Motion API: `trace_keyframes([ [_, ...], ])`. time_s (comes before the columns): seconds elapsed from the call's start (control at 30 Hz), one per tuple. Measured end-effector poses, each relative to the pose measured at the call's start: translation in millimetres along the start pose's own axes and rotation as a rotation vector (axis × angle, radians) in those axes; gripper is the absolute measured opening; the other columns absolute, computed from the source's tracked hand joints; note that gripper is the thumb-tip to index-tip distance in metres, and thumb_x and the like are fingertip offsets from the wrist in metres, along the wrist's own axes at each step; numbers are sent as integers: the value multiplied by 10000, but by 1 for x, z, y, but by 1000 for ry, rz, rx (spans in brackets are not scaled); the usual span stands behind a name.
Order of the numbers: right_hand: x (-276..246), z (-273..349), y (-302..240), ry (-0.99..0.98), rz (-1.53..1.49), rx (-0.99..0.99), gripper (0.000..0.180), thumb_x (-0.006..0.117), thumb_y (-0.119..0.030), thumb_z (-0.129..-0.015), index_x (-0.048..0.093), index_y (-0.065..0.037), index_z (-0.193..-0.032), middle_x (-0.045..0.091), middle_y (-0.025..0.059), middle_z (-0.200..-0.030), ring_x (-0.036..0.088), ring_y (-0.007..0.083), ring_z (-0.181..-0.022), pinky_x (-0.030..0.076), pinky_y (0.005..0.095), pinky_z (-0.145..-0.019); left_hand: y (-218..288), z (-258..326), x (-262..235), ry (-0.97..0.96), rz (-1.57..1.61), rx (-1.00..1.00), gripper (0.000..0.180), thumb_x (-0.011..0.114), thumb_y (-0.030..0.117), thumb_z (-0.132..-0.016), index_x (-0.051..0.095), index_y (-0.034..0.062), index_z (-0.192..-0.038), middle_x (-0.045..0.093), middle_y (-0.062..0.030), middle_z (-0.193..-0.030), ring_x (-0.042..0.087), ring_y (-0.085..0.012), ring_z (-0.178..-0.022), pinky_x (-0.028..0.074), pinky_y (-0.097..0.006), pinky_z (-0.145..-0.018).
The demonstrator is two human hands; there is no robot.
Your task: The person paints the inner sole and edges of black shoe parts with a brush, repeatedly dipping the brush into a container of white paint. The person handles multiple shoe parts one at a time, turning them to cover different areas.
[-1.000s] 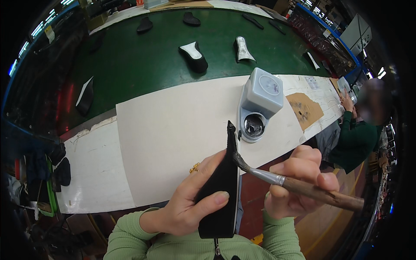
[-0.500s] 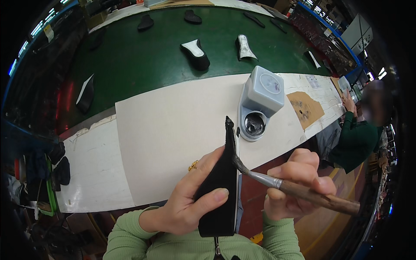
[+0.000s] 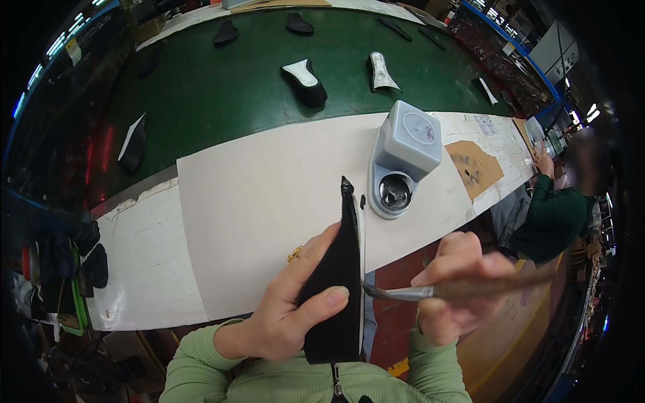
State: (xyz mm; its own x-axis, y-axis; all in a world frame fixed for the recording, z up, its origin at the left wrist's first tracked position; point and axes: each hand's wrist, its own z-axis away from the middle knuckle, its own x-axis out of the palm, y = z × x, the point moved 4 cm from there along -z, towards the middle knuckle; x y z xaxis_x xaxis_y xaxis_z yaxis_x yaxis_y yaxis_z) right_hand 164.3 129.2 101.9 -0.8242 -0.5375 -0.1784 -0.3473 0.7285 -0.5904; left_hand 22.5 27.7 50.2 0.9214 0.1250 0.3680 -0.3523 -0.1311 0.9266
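Tube lights (image 3: 58,48) glow upper left; brush handle (image 3: 527,279) motion-blurred; dark, bowed distortion outward

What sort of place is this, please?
Probably a footwear workshop: a black wedge in the left hand, similar pieces spread on a green surface, and another person beside the bench.

- In our left hand (image 3: 282,319), we see a wedge sole (image 3: 345,269), matt and cloth-like.
- In our right hand (image 3: 460,289), a paintbrush (image 3: 396,294): metal ferrule (image 3: 418,293), wooden handle (image 3: 527,279).
- Beyond our hands: smooth plastic dispenser (image 3: 408,141), matt paper sheet (image 3: 269,208), glossy conveyor belt (image 3: 215,87).
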Motion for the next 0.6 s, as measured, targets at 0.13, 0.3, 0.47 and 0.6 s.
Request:
trace_keyframes([
  [0.13, -25, 2, 39, 304, -154, 284, 591, 628, -36, -780, 335, 24, -1289, 578, 98, -814, 524, 115, -715, 397, 206, -668, -12, -2, -17, 92, 48, -88, 593, 485, 101, -890, 207, -29, -1398, 429, -99, -1287, 418, -133, -1144, 298, -262, -984],
  [0.3, -50, 7, 107, 265, 256, 479, 494, 627, 11, -787, 420, 43, -1235, 618, 41, -776, 496, 48, -705, 383, 175, -664, -39, -4, -39, 204, 333, -301, 579, 467, 127, -884, 228, 0, -1396, 482, -89, -1221, 508, -121, -1036, 414, -254, -886],
  [0.47, -49, 21, 134, 183, 422, 453, 462, 656, -11, -760, 484, 44, -1185, 607, 26, -672, 484, 46, -605, 396, 189, -609, -58, -2, -48, 290, 404, -398, 491, 428, 198, -855, 341, -32, -1279, 570, -170, -1010, 619, -215, -852, 531, -331, -729],
  [0.6, -47, 21, 139, 137, 475, 430, 463, 662, -14, -753, 491, 40, -1181, 611, 36, -669, 483, 50, -576, 397, 190, -592, -56, -2, -49, 296, 341, -356, 477, 420, 187, -848, 357, -38, -1264, 575, -174, -992, 622, -211, -839, 533, -325, -722],
])
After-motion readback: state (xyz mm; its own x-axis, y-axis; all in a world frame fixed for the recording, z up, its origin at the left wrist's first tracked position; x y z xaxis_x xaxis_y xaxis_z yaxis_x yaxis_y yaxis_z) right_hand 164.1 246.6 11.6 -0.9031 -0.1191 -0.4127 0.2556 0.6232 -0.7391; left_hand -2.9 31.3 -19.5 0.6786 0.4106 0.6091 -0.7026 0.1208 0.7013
